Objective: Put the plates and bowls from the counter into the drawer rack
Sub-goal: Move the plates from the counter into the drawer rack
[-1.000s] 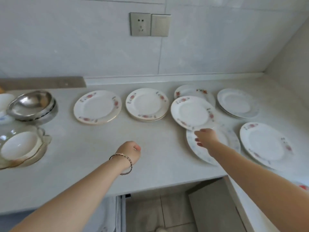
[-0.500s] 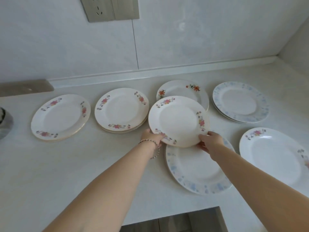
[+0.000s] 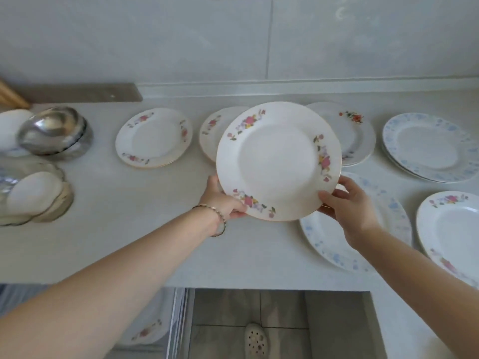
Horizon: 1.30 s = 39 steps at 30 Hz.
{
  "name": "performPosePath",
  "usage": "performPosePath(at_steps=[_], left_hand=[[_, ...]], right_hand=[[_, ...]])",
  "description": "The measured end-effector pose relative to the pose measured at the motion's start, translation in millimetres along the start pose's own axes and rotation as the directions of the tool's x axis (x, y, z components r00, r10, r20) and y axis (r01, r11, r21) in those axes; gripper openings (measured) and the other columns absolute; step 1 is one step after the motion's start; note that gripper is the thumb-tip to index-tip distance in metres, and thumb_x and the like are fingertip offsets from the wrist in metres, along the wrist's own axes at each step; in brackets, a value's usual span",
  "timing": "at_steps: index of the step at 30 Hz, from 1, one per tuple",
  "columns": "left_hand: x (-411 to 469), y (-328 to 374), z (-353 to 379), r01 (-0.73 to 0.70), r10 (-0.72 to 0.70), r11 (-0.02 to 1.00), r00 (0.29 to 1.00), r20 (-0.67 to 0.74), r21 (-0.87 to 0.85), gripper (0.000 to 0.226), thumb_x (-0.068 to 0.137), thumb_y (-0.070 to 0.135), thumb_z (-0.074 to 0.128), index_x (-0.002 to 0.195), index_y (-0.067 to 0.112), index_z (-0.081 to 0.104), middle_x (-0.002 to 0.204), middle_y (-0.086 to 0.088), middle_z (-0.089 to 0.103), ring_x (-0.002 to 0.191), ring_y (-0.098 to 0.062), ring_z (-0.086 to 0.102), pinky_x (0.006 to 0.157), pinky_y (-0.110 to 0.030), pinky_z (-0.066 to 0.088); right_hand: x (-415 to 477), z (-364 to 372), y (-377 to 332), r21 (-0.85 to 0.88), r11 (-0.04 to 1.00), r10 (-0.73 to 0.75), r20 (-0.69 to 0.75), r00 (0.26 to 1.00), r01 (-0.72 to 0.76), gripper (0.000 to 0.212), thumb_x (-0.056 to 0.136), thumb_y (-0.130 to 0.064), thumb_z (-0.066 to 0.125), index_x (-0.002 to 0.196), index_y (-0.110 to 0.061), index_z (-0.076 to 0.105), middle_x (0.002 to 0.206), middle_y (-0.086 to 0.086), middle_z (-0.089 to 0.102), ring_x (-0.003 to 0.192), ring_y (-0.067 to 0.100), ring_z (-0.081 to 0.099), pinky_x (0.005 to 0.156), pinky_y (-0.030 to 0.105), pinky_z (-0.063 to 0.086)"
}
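Holding a pink-flowered plate (image 3: 278,161) clear of the bench (image 3: 129,242), tilted up, one grip at each side of its near rim.

Leaves the steel bowls (image 3: 54,133) and scalloped glass bowls (image 3: 33,193) sitting at the far left. Pinches the plate's near-left rim with the left grip (image 3: 223,200) and its near-right rim with the right grip (image 3: 350,206), above a blue-patterned plate (image 3: 337,242) lying flat on the bench. Looks like glazed ceramic: stiff, smooth, probably slippery, quick to chip on a knock, moderate in weight. Best taken by opposite rim edges, as here, and lowered gently into the drawer rack (image 3: 160,325) below the bench at the near left, where one flowered plate already shows.
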<state>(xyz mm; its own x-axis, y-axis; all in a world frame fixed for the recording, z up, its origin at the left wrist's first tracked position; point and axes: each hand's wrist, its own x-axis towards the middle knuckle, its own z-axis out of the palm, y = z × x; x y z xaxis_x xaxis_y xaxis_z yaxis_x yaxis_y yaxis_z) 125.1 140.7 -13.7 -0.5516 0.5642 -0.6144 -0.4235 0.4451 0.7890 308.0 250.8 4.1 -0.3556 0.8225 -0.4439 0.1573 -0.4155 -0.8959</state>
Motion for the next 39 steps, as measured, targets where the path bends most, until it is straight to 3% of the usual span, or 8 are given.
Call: performPosePath(at_steps=[4, 7, 11, 17, 24, 29, 33, 39], left_hand=[[-50, -41, -95, 0.012, -0.015, 1.000, 0.993, -0.115, -0.025, 0.069, 0.068, -0.026, 0.060, 0.113, 0.018, 0.033, 0.101, -0.008, 0.057, 0.100, -0.029, 0.061, 0.064, -0.034, 0.058], [-86, -79, -176, 0.049, -0.047, 0.999, 0.984, -0.171, 0.003, 0.070, 0.068, -0.025, 0.062, 0.114, 0.019, 0.033, 0.092, -0.004, 0.056, 0.087, -0.019, 0.060, 0.053, -0.028, 0.058], [-125, -136, -290, 0.153, -0.124, 0.982, 0.964, -0.233, 0.111, 0.071, 0.065, -0.024, 0.068, 0.112, 0.019, 0.035, 0.091, 0.004, 0.056, 0.100, -0.021, 0.054, 0.050, -0.026, 0.057], [-157, -217, -425, 0.461, -0.367, 0.828, 0.875, -0.314, 0.318, 0.070, 0.059, -0.017, 0.073, 0.116, 0.008, 0.042, 0.101, -0.005, 0.058, 0.103, -0.025, 0.056, 0.085, -0.037, 0.055], [-111, -283, -455, 0.628, -0.571, 0.755, 0.772, -0.280, 0.190, 0.076, 0.064, -0.029, 0.061, 0.130, 0.006, 0.043, 0.124, -0.015, 0.055, 0.118, -0.038, 0.055, 0.079, -0.047, 0.058], [-44, -310, -421, 0.600, -0.542, 0.770, 0.795, -0.273, 0.220, 0.064, 0.074, -0.019, 0.061, 0.127, 0.012, 0.045, 0.130, -0.011, 0.053, 0.119, -0.036, 0.054, 0.082, -0.047, 0.058], [4, -324, -406, 0.567, -0.491, 0.785, 0.816, -0.305, 0.252, 0.049, 0.077, -0.009, 0.066, 0.121, 0.010, 0.052, 0.127, -0.010, 0.059, 0.110, -0.035, 0.062, 0.068, -0.042, 0.061], [27, -335, -398, 0.551, -0.382, 0.727, 0.820, -0.426, 0.409, 0.054, 0.084, -0.001, 0.057, 0.133, 0.014, 0.042, 0.133, -0.014, 0.051, 0.119, -0.033, 0.055, 0.098, -0.034, 0.045]], right_hand=[[-56, 64, 25, -0.066, 0.997, 0.038, 0.203, 0.978, -0.025, 0.026, 0.087, 0.016, 0.050, 0.098, -0.008, 0.049, 0.081, 0.011, 0.062, 0.070, 0.022, 0.060, 0.052, 0.017, 0.058], [-97, 115, 67, -0.217, 0.975, 0.118, 0.323, 0.939, -0.048, 0.029, 0.083, 0.013, 0.058, 0.087, -0.014, 0.050, 0.086, 0.015, 0.067, 0.074, 0.026, 0.064, 0.061, 0.026, 0.059], [-158, 187, 135, -0.429, 0.896, 0.307, 0.419, 0.854, -0.112, 0.035, 0.079, 0.003, 0.068, 0.106, -0.015, 0.053, 0.100, 0.009, 0.070, 0.087, 0.022, 0.069, 0.066, 0.024, 0.060], [-231, 285, 241, -0.598, 0.760, 0.572, 0.429, 0.699, -0.254, 0.047, 0.075, 0.000, 0.073, 0.115, -0.014, 0.051, 0.102, 0.006, 0.066, 0.084, 0.018, 0.067, 0.067, 0.022, 0.059], [-228, 321, 323, -0.582, 0.613, 0.741, 0.190, 0.644, -0.534, 0.055, 0.076, 0.015, 0.065, 0.126, -0.001, 0.049, 0.097, 0.008, 0.058, 0.084, 0.025, 0.063, 0.050, 0.019, 0.057], [-185, 313, 360, -0.513, 0.585, 0.706, -0.058, 0.706, -0.628, 0.055, 0.077, 0.015, 0.065, 0.128, 0.004, 0.048, 0.088, 0.009, 0.059, 0.063, 0.022, 0.059, 0.037, 0.017, 0.052], [-154, 316, 380, -0.489, 0.593, 0.646, -0.186, 0.741, -0.640, 0.054, 0.078, 0.011, 0.065, 0.129, 0.003, 0.048, 0.091, 0.011, 0.059, 0.055, 0.020, 0.058, 0.037, 0.016, 0.051], [-141, 329, 409, -0.511, 0.604, 0.555, -0.281, 0.783, -0.611, 0.045, 0.078, 0.007, 0.060, 0.122, -0.004, 0.056, 0.092, 0.014, 0.064, 0.073, 0.029, 0.065, 0.051, 0.025, 0.052]])
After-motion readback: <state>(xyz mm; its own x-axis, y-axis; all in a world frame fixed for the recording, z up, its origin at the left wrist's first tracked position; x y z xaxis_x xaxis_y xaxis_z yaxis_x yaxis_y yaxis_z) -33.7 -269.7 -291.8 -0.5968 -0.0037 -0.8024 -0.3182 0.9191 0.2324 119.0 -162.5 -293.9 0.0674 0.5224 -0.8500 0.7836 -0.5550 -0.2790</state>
